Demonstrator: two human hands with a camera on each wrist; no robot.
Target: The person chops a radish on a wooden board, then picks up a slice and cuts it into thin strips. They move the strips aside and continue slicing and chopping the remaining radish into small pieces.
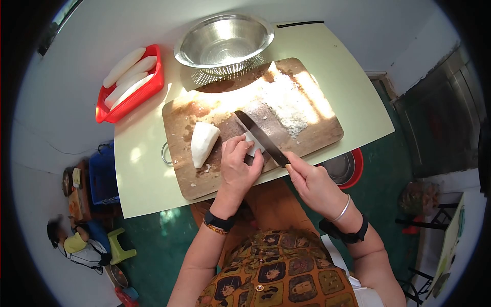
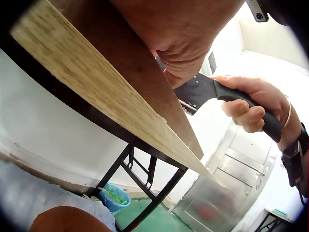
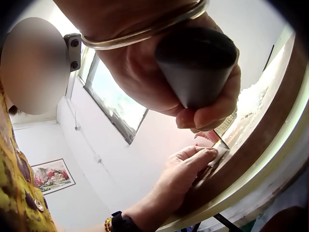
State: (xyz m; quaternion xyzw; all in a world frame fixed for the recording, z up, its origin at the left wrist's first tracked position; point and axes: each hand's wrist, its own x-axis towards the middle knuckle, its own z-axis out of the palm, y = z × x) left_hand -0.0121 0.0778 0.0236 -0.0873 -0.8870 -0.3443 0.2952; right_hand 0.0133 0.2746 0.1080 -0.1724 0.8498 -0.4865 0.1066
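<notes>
On the wooden cutting board (image 1: pixel 186 176), my left hand (image 1: pixel 238 166) holds a small piece of peeled white radish (image 1: pixel 254 147) between fingers and thumb. My right hand (image 1: pixel 314 184) grips the black handle (image 2: pixel 245 99) of a kitchen knife (image 1: pixel 260 137). Its dark blade slants across the board, right beside the radish piece. In the right wrist view the left fingertips press on the white piece (image 3: pixel 219 155). A larger cut radish (image 1: pixel 204 143) lies left of my left hand. Finely chopped white bits (image 1: pixel 291 110) spread over the board's right side.
A red basket (image 1: pixel 159 77) of whole white radishes stands at the table's back left. Behind the board is a steel basin (image 1: pixel 225 38) over a perforated colander (image 1: pixel 220 74). Below the table's front edge sits a red tub (image 1: pixel 357 169). Another person (image 1: pixel 76 243) is at far left.
</notes>
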